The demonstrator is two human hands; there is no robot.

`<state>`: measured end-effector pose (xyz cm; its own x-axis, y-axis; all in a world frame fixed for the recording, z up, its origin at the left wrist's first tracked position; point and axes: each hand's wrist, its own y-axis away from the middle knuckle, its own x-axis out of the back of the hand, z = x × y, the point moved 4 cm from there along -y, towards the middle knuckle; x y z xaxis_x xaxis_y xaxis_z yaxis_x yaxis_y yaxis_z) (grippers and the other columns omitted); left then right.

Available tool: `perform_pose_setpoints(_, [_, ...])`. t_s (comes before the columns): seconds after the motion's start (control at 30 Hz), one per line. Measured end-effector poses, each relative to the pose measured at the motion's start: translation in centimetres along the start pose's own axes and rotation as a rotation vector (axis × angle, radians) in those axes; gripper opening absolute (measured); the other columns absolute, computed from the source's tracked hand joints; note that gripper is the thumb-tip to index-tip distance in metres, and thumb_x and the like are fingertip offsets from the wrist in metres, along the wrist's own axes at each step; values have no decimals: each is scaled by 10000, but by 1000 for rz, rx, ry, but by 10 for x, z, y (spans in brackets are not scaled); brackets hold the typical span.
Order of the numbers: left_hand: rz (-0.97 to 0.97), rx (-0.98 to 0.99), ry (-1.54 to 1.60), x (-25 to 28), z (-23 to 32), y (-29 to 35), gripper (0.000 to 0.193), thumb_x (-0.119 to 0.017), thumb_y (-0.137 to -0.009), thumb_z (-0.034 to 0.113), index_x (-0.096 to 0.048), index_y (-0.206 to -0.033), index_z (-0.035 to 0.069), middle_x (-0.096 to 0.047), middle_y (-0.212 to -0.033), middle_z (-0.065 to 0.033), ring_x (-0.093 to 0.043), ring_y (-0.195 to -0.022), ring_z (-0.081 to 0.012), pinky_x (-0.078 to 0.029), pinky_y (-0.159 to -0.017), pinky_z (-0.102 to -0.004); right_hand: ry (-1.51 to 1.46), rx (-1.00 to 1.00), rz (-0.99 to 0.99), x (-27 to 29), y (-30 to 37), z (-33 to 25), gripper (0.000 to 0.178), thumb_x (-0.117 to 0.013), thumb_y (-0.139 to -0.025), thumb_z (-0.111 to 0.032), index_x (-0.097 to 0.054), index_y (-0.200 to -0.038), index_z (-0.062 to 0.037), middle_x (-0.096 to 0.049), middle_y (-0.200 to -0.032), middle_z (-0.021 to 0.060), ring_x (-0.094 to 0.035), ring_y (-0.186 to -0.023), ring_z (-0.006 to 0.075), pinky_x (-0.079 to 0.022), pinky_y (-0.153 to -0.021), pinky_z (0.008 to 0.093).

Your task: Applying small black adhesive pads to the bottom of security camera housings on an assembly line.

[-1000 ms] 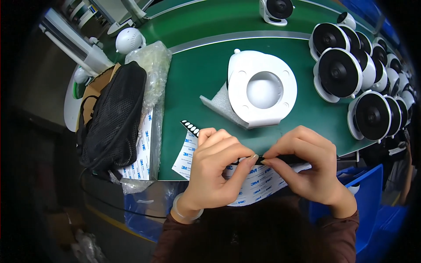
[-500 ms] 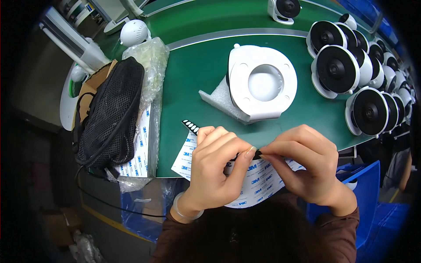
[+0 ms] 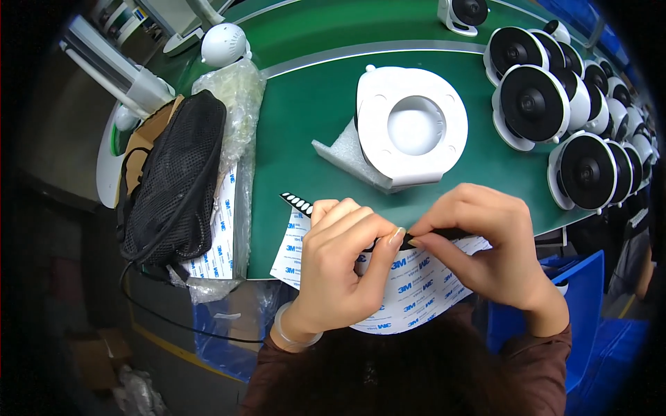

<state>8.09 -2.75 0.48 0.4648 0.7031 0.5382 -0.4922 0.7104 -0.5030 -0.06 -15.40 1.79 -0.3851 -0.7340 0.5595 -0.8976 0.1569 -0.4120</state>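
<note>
A narrow black strip runs through both of my hands, with a row of white ovals on its left end (image 3: 297,203). My left hand (image 3: 347,267) is closed around it, thumb and fingertips pinching near the middle. Close beside, my right hand (image 3: 485,246) pinches the strip between thumb and fingertips; the exact contact is partly hidden. Below the fingers lies a white sheet (image 3: 409,295) with blue print, at the table's near edge. Beyond the hands, a white round device (image 3: 371,149) rests base-up on a grey-white foam piece (image 3: 336,156), its round recess facing up.
Many white devices with black round fronts (image 3: 531,104) stand at the right. A black mesh bag (image 3: 177,177) and bubble wrap (image 3: 239,104) lie on the left. Another white device (image 3: 225,45) sits at the far left. A blue bin (image 3: 576,298) is below the table at right.
My right hand has tilted and its fingers have shifted slightly upward, showing more of the strip. The strip's left end has moved a little left. My left hand stays almost in place.
</note>
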Motion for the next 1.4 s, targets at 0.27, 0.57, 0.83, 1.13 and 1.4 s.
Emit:
perform_pose_setpoints(0.27, [-12, 26, -10, -3, -5, -5, 78, -590, -737, 26, -547, -673, 36, -495, -584, -37, -428, -546, -194, -277, -612, -305, 231, 67, 63, -1, 0, -7, 153, -678, -630, 49, -603, -736, -32, -588, -721, 86, -580, -637, 213, -451, -545, 271])
perform_pose_setpoints(0.57, [-41, 37, -34, 0, -4, -8, 67, -591, -715, 8, -545, -675, 35, -474, -568, -34, -420, -537, -187, -275, -611, -302, 90, 45, -50, 1, -8, 3, 158, -675, -627, 38, -604, -750, -30, -588, -727, 83, -578, -638, 214, -455, -555, 275])
perform_pose_setpoints(0.83, [124, 178, -28, -6, -17, -9, 39, -609, -721, 27, -596, -754, 44, -572, -854, -72, -457, -666, -194, -285, -654, -301, 115, 142, 213, 11, -27, -1, 128, -603, -705, 89, -596, -829, 57, -628, -859, 132, -602, -714, 146, -475, -644, 236])
perform_pose_setpoints(1.13, [59, 79, 28, -10, -26, -14, 82, -610, -727, 29, -597, -804, 52, -578, -893, -65, -468, -654, -185, -273, -668, -303, 105, -44, 184, -5, -43, 6, 87, -630, -750, 27, -606, -833, 32, -616, -767, 60, -572, -667, 82, -449, -621, 193])
perform_pose_setpoints(1.4, [70, 64, 16, -10, -25, -17, 114, -610, -708, 15, -603, -815, 54, -580, -887, -51, -469, -634, -176, -271, -653, -305, 170, -31, 189, -6, -45, 6, 72, -629, -749, 27, -602, -816, 25, -610, -752, 50, -554, -648, 71, -431, -597, 183])
